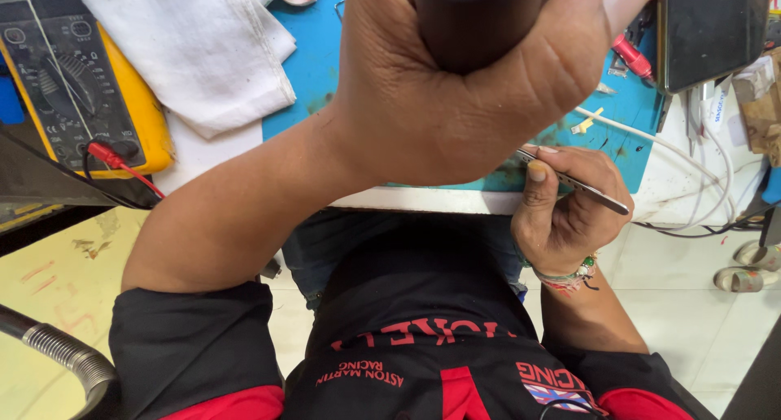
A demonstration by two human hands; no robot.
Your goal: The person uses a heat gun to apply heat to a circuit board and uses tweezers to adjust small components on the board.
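Workbench stuff from above, biggest first: the teal blue work mat [313, 70] is covering the middle of the white bench [423, 200], and the bench edge is running right across the person's lap. Left hand [455, 86] is taking up most of the view, raised close to the camera and clenching around a dark cylindrical handle [476, 21] that's poking out of the top of the fist. Can't tell what's on the end of that handle since it's running out of frame. A folded white cloth [195, 45] is lying at the upper left of the mat, partly overlapping the yellow-cased black multimeter [73, 86] next to it, which is sitting at the far left with a red probe lead [122, 164] plugged into its lower corner. A dark flat phone-like slab [712, 29] is leaning at the upper right, with white cables [675, 151] trailing below it. Right hand [569, 208] is sitting lower, just past the bench edge, pinching slim silver metal tweezers [582, 184] between thumb and fingers, the tool lying slanted with the rear end sticking out to the right. The tips are hiding under the left wrist. There's a beaded bracelet [569, 277] hanging on that right wrist
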